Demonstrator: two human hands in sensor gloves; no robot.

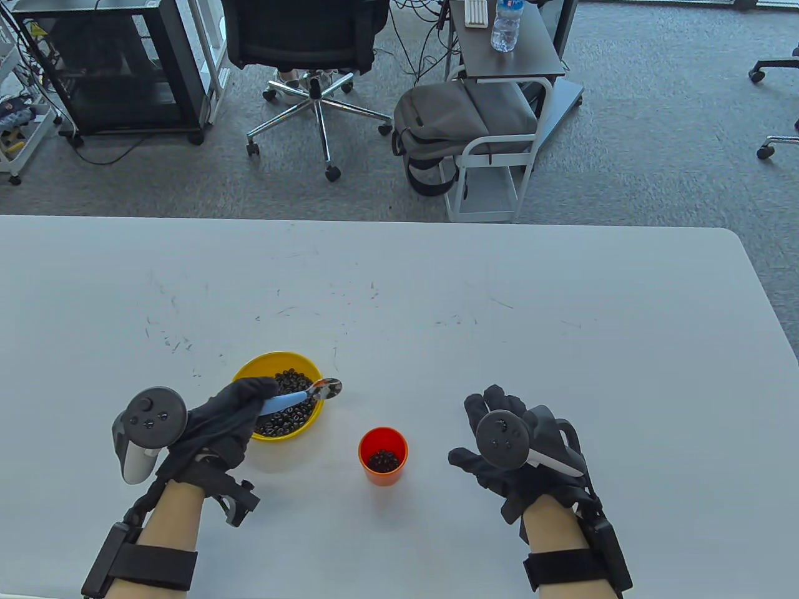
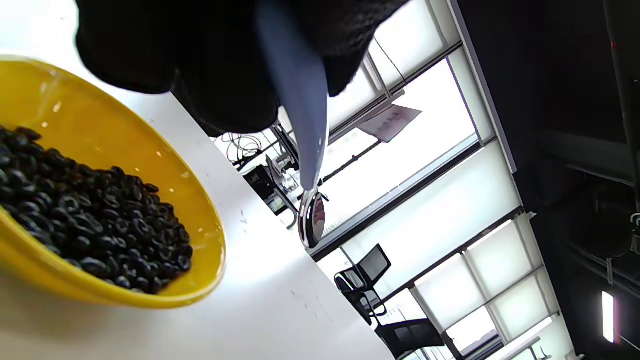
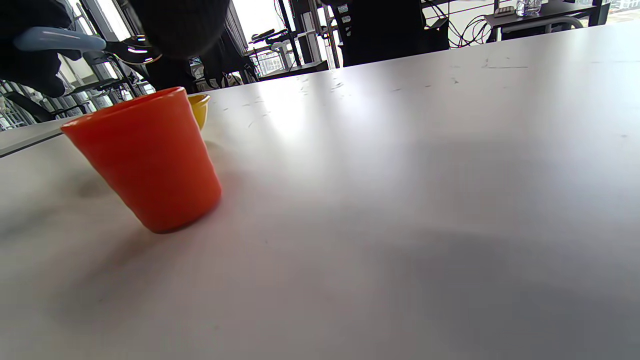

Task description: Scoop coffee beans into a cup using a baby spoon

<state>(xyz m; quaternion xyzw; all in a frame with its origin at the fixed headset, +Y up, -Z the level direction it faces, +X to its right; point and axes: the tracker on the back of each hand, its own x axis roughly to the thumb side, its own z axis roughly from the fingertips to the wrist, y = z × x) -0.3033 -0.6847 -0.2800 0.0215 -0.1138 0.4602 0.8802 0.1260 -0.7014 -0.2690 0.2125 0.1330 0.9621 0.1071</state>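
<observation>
One baby spoon (image 1: 306, 394), with a pale blue handle and a shiny metal bowl, is held by its handle in my left hand (image 1: 218, 424); the fingers are wrapped round the handle, and the spoon points toward my right. Its metal bowl sits just past the right-hand rim of the one yellow bowl (image 1: 245, 374), and in the table view I cannot tell whether it carries any beans. In the left wrist view the same spoon (image 2: 305, 150) hangs down from my gloved fingers (image 2: 200, 60), its metal end clear of the yellow bowl (image 2: 165, 170). That bowl holds a heap of dark coffee beans (image 1: 293, 415), too many to count. One orange cup (image 1: 382, 472) stands upright on the white table (image 1: 499, 299), near the bowl and toward me, between my two hands; a small layer of beans lies in its bottom. In the right wrist view the cup (image 3: 145, 160) stands in front of the yellow bowl's edge (image 3: 200, 107). My right hand (image 1: 518, 446) lies on the table to the right of the cup, apart from it, fingers spread and holding nothing. Each hand carries one tracker.
</observation>
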